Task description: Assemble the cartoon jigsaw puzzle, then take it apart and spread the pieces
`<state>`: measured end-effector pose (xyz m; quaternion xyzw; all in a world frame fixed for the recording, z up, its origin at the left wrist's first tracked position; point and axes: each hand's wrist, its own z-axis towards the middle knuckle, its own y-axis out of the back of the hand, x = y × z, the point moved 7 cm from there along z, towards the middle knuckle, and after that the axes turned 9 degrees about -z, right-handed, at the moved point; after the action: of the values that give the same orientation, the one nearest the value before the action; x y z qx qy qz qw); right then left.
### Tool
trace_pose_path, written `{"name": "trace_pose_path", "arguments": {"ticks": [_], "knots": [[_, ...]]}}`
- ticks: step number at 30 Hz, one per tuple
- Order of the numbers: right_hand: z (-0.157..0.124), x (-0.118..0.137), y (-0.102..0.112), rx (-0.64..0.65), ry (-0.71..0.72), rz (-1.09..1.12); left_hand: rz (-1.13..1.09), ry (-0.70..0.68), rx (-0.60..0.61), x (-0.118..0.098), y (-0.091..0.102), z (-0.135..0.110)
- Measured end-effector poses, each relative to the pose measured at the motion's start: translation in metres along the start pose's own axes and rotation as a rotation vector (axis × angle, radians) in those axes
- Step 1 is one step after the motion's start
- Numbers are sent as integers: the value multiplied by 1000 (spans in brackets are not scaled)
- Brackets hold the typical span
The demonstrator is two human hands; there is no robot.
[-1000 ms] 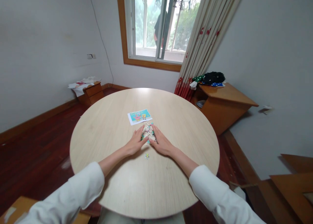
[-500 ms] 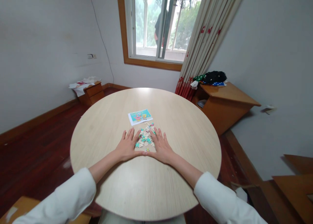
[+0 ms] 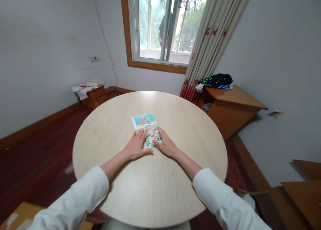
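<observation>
A pile of small jigsaw puzzle pieces [image 3: 151, 137], some turquoise and some pale, lies on the round light wood table [image 3: 150, 189]. Along the left side of the pile rests my left hand [image 3: 136, 145], fingers stretched out and thumb across the near edge. My right hand [image 3: 167, 143] lies against the right side, with its fingers extended and its thumb over some pieces. Both hands cup the pile without gripping a piece. Just beyond it is a picture sheet [image 3: 144, 121] with pink and yellow cartoon figures on turquoise.
A wooden cabinet [image 3: 233, 102] with dark clothes [image 3: 220, 80] on top stands to the right, beyond the table. A small wooden drawer unit [image 3: 97, 95] with white cloth is at the far left. The window [image 3: 160, 29] and a long curtain [image 3: 210, 39] are behind.
My hands have moved slightly forward and inward, drawing the puzzle pieces into a narrower heap. The thumbs, touching before, are now apart.
</observation>
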<state>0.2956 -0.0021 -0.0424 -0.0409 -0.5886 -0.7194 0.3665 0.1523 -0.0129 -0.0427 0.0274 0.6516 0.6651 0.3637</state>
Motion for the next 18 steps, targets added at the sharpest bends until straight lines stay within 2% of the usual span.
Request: {"name": "trace_pose_path", "arguments": {"ticks": [3,6,12,18], "knots": [[11,-13,5,-23,-103,-21,-24,105,-80,4,0,-7],[28,-20,1,91,-171,-122,-4,179,-109,1,-5,-17],[50,-9,-7,241,-78,-182,89,171,-58,-12,-13,-29],[41,3,-10,324,26,-140,103,181,-60,-9,-10,-18]]}}
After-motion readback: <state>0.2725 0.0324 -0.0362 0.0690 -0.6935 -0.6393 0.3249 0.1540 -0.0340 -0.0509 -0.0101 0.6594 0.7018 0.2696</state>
